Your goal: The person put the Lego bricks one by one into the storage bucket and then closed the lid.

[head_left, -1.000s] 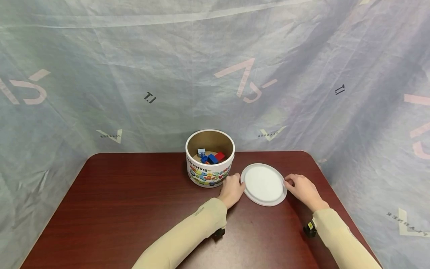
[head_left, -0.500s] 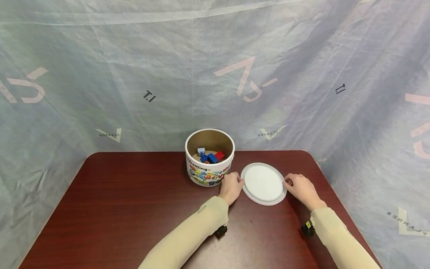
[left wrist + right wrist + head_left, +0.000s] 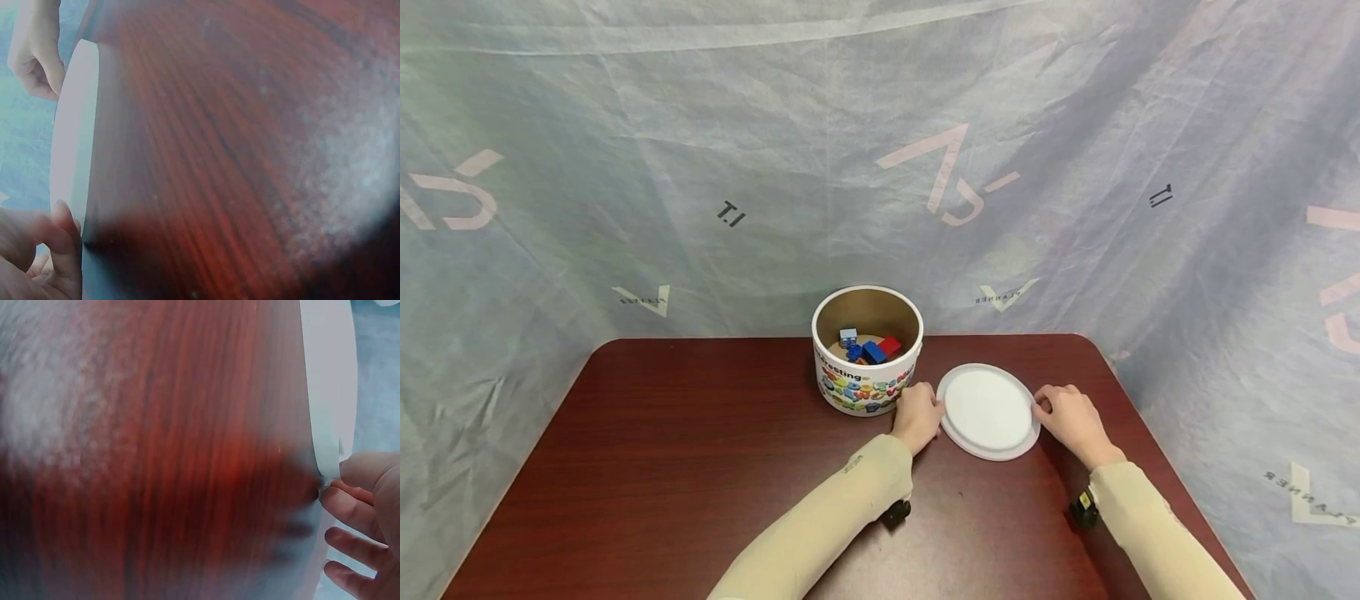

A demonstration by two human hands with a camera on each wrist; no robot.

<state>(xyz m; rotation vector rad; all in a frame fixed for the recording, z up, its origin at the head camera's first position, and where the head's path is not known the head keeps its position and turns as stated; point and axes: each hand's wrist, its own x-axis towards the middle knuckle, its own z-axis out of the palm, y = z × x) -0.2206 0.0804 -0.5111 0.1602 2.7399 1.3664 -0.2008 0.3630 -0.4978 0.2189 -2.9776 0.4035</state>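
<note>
A round white lid (image 3: 988,408) lies on the table to the right of a printed bucket (image 3: 868,387). My left hand (image 3: 917,417) pinches the lid's left edge, close beside the bucket. At the opposite edge, my right hand (image 3: 1071,422) pinches the rim between thumb and forefinger. In the right wrist view the other fingers (image 3: 357,549) are spread loosely below the lid's rim (image 3: 328,381). The left wrist view has the left thumb (image 3: 64,219) against the rim, with the right hand (image 3: 39,53) at the far end.
Inside the uncovered bucket are several toy bricks, among them a blue brick (image 3: 874,352), a red brick (image 3: 890,346) and a light blue brick (image 3: 847,337). The dark red wooden table (image 3: 685,450) backs onto a hanging grey sheet (image 3: 775,167).
Both hands keep their places at the lid's edges, and the lid and bucket stay put. The forearms and the view have shifted very slightly.
</note>
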